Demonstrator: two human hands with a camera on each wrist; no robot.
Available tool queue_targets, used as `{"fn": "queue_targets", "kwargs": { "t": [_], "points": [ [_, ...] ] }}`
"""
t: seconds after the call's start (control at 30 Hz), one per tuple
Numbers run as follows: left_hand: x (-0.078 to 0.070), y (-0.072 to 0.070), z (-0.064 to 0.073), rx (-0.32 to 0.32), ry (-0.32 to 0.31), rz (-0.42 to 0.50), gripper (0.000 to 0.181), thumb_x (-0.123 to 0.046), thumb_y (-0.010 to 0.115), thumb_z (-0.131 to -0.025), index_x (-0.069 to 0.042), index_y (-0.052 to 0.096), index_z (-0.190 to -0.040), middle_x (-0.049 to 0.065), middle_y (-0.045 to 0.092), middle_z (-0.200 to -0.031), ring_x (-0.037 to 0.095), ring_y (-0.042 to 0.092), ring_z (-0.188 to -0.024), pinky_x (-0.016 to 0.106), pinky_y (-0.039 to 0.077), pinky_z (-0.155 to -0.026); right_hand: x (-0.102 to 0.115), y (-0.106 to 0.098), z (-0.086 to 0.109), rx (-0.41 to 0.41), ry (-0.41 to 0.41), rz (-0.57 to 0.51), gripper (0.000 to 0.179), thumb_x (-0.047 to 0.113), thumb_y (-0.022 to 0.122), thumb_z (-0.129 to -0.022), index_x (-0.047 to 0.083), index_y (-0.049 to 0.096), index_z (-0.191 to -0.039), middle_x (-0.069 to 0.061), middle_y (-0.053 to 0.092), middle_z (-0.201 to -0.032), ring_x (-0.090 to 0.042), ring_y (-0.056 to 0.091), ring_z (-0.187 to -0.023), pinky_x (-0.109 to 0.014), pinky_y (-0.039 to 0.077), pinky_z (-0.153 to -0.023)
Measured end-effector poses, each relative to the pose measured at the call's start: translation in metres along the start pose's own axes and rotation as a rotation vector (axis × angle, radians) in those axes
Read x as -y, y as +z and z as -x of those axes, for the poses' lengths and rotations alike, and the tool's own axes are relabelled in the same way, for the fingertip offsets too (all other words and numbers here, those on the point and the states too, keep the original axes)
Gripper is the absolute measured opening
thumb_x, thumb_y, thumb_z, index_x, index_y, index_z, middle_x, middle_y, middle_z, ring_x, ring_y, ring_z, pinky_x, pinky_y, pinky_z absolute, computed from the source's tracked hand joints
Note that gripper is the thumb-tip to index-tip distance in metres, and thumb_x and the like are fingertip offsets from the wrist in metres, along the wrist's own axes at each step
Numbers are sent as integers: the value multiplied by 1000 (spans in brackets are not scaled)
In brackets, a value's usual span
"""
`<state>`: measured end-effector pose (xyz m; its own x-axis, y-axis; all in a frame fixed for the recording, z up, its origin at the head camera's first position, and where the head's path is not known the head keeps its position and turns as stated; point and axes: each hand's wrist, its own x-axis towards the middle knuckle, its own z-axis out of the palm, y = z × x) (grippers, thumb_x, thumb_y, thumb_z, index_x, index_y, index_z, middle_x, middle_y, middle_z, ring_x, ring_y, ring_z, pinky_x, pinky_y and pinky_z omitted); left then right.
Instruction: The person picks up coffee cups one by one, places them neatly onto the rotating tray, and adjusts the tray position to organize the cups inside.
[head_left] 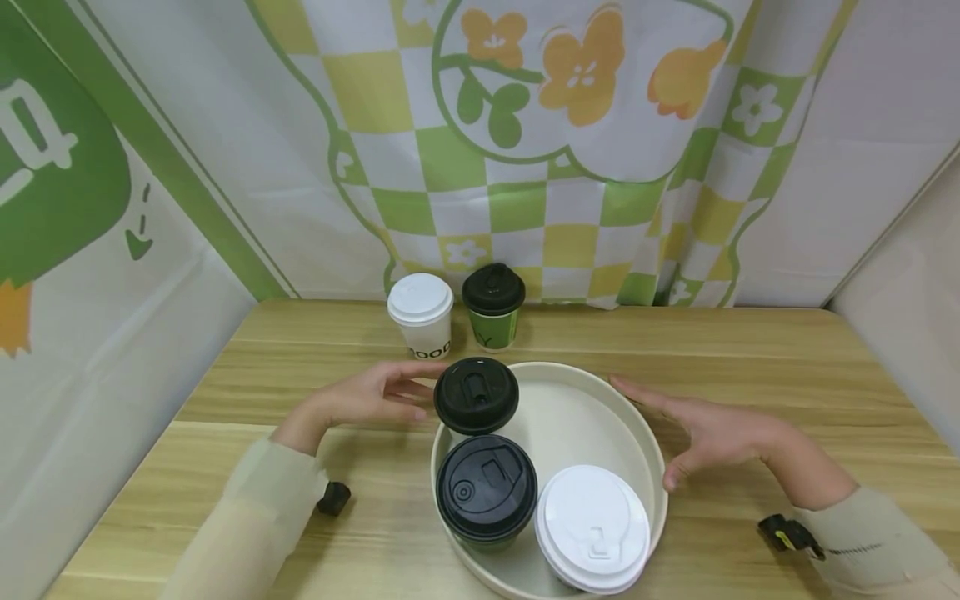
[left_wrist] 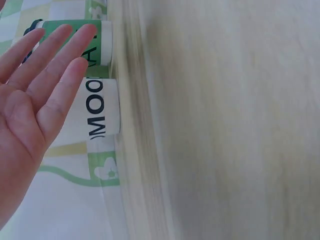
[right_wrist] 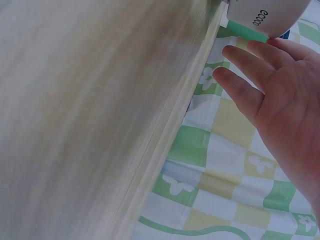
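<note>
A round cream tray [head_left: 577, 408] sits on the table and carries a cup with a black lid [head_left: 476, 396] at its back left, a second black-lidded cup [head_left: 487, 492] in front of that, and a white-lidded cup [head_left: 592, 529] at the front right. My left hand [head_left: 363, 396] is at the tray's left side, its fingers extended beside the rear black-lidded cup; whether they touch is hidden. On the right, my right hand [head_left: 716, 433] spreads along the tray's rim with thumb and fingers apart. In the right wrist view its fingertips meet the pale lettered wall [right_wrist: 265, 17].
Behind the tray stand a white cup with a white lid [head_left: 422, 312] and a green cup with a black lid [head_left: 495, 308]. A checked, flowered curtain [head_left: 517, 200] hangs past the wooden table's [head_left: 765, 358] back edge. Fabric walls flank both sides.
</note>
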<state>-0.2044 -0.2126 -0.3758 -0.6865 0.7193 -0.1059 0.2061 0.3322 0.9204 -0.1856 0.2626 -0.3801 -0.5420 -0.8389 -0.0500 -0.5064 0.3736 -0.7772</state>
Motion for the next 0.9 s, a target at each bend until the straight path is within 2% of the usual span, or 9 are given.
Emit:
{"fn": "queue_targets", "kwargs": {
  "t": [0.1, 0.27, 0.4, 0.5, 0.63, 0.73, 0.8, 0.9],
  "points": [
    [-2, -2, 3, -28, 25, 14, 69, -8, 68, -93, -4, 34, -153, 19, 38, -157, 41, 50, -134, 39, 50, -106, -1, 0, 1, -1, 1, 5, 118, 44, 82, -75, 5, 10, -160, -24, 13, -165, 7, 11, -145, -9, 15, -112],
    [-6, -4, 8, -109, 53, -17, 67, -9, 67, -93, -2, 36, -152, 22, 42, -153, 44, 52, -132, 26, 53, -99, 1, 2, 1, -1, 12, 0, 117, 41, 83, -75, 9, 10, -160, -22, 13, -165, 6, 12, -145, -9, 15, -112],
    [-8, -6, 11, -182, 93, -37, 63, -5, 65, -94, -2, 38, -151, 25, 44, -151, 43, 52, -131, 25, 54, -96, 1, 2, 2, -1, 11, 8, 117, 42, 82, -75, 10, 9, -161, -19, 13, -166, 4, 13, -146, -9, 16, -112],
    [-9, -8, 14, -237, 130, -35, 62, -3, 63, -95, -2, 37, -151, 24, 44, -151, 37, 53, -132, 26, 55, -95, 1, 2, 2, -3, 11, 8, 117, 42, 82, -75, 9, 9, -161, -18, 14, -166, 3, 13, -146, -10, 17, -112],
    [-11, -11, 16, -321, 181, -31, 62, -1, 62, -95, -1, 35, -152, 24, 43, -151, 20, 55, -133, 24, 55, -95, 2, 3, 3, -8, 18, 14, 118, 41, 83, -74, 8, 9, -160, -20, 14, -166, 3, 14, -145, -9, 16, -112],
    [-15, -14, 16, -413, 209, -60, 64, 0, 63, -94, -2, 36, -152, 21, 43, -152, 12, 55, -131, 22, 55, -95, 3, 4, 3, -10, 20, 34, 118, 42, 82, -74, 9, 8, -161, -21, 13, -165, 0, 14, -146, -9, 16, -112],
    [-17, -16, 15, -484, 213, -100, 66, 0, 65, -93, -6, 37, -152, 17, 43, -154, 13, 54, -133, 27, 54, -98, 3, 4, 4, -13, 22, 55, 118, 43, 82, -75, 10, 8, -161, -21, 14, -165, -4, 16, -147, -10, 17, -113],
    [-20, -18, 13, -580, 204, -154, 70, -1, 68, -91, -12, 37, -153, 10, 40, -157, 23, 48, -138, 43, 48, -105, 5, 5, 5, -16, 41, 74, 117, 46, 81, -75, 12, 9, -161, -19, 15, -165, -13, 19, -148, -13, 20, -114]
  ]
}}
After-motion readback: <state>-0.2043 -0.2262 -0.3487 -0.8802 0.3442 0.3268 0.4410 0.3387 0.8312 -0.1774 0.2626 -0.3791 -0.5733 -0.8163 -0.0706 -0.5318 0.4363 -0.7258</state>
